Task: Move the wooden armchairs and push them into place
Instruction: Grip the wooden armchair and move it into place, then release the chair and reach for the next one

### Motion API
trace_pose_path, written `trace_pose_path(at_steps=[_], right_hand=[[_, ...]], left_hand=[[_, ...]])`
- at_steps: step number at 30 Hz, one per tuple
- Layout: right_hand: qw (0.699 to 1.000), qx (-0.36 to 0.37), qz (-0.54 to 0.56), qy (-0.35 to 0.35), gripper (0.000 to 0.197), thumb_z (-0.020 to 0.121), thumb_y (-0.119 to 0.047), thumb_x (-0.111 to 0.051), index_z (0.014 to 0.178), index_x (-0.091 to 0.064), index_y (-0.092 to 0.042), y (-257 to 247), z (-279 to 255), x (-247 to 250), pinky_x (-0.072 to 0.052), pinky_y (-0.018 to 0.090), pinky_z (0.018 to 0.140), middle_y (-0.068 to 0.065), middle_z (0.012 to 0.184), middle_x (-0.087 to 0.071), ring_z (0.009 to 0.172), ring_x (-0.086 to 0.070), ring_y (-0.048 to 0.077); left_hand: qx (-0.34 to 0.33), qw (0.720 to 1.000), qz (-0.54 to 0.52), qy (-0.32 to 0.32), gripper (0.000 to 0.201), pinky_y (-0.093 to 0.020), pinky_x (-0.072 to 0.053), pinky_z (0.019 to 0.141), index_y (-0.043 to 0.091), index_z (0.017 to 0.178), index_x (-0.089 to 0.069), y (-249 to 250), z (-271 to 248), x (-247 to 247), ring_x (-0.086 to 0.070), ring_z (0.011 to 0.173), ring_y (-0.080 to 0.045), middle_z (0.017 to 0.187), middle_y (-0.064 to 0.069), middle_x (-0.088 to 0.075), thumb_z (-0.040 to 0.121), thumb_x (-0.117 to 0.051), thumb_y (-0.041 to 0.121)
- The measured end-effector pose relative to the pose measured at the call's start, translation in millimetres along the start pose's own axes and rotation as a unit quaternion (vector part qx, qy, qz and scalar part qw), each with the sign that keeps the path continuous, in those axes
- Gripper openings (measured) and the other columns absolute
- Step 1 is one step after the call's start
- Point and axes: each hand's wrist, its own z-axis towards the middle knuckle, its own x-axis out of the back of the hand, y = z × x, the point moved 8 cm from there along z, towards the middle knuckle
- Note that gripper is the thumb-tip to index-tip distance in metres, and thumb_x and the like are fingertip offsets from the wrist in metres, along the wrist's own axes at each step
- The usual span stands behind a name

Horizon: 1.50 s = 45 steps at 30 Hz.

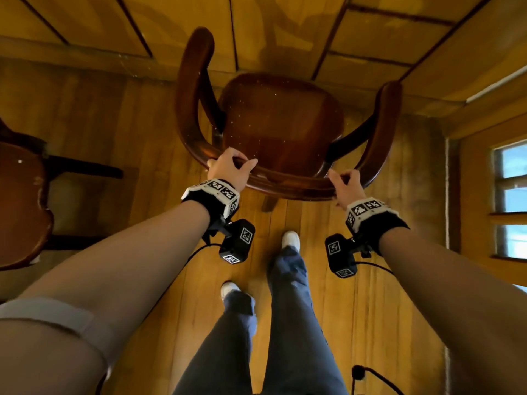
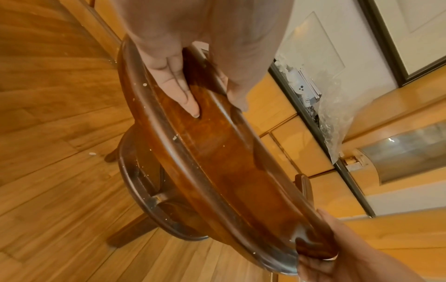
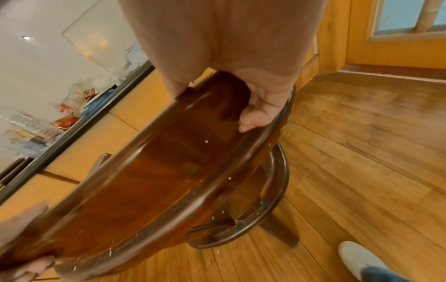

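A dark wooden armchair [image 1: 282, 121] with a curved back rail and two armrests stands in front of me, its seat facing away toward a wood-panelled wall. My left hand [image 1: 231, 166] grips the back rail [image 2: 217, 152] on its left end, fingers curled over the inner face. My right hand [image 1: 343, 183] grips the same rail [image 3: 149, 181] on its right end. In the wrist views the chair's lower ring and legs show beneath the rail. A second armchair [image 1: 22, 201] sits partly in view at the left edge.
Wood-panelled wall [image 1: 285, 32] lies just beyond the chair's front. A window [image 1: 510, 201] is on the right wall. My feet in white shoes [image 1: 291, 240] stand on the plank floor behind the chair. A cable [image 1: 370, 377] trails at lower right.
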Motion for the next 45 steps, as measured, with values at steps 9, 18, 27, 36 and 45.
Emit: trace_pose_path(at_steps=[9, 18, 27, 36, 45], right_hand=[[1.0, -0.009, -0.011, 0.016, 0.035, 0.095, -0.043, -0.044, 0.118, -0.036, -0.018, -46, 82, 47, -0.047, 0.041, 0.074, 0.01, 0.098, -0.054, 0.065, -0.051, 0.019], [0.998, -0.018, -0.043, -0.036, 0.041, 0.094, -0.05, -0.04, 0.127, -0.037, -0.026, -76, 102, 71, -0.052, 0.049, 0.09, 0.011, 0.118, -0.06, 0.101, -0.064, 0.032], [0.963, 0.123, -0.158, -0.178, 0.046, 0.094, -0.049, -0.044, 0.139, -0.031, -0.052, -110, 36, 41, -0.061, 0.04, 0.074, 0.005, 0.089, -0.071, 0.074, -0.07, 0.02], [0.81, 0.306, -0.407, -0.29, 0.037, 0.097, -0.038, -0.042, 0.125, -0.057, -0.019, -165, -96, -123, -0.051, 0.04, 0.091, 0.005, 0.109, -0.067, 0.093, -0.062, 0.025], [0.492, 0.494, -0.608, -0.38, 0.037, 0.097, -0.028, -0.041, 0.128, -0.057, -0.015, -24, -422, -334, -0.043, 0.035, 0.1, 0.007, 0.135, -0.058, 0.121, -0.055, 0.03]], left_hand=[[0.011, 1.0, -0.021, 0.008, 0.033, -0.028, -0.038, 0.074, 0.028, 0.11, -0.059, 71, 48, -26, -0.044, 0.081, -0.017, 0.127, -0.01, -0.05, 0.085, -0.06, 0.05], [0.018, 1.0, -0.013, 0.007, 0.029, -0.035, -0.053, 0.079, 0.035, 0.094, -0.057, 97, 74, -38, -0.06, 0.103, -0.026, 0.118, -0.009, -0.061, 0.078, -0.062, 0.059], [-0.001, 1.0, 0.001, 0.03, 0.065, -0.032, -0.054, 0.07, 0.035, 0.147, -0.026, 74, 25, -6, -0.061, 0.096, -0.026, 0.131, -0.006, -0.048, 0.09, -0.056, 0.046], [0.17, 0.974, -0.036, 0.149, 0.053, -0.04, -0.046, 0.102, 0.018, 0.141, -0.045, -112, -125, 83, -0.051, 0.128, -0.029, 0.148, -0.008, -0.041, 0.095, -0.047, 0.045], [0.396, 0.856, -0.175, 0.284, 0.053, -0.042, -0.038, 0.11, 0.016, 0.144, -0.042, -408, -456, 58, -0.043, 0.135, -0.03, 0.151, -0.01, -0.038, 0.096, -0.047, 0.039]])
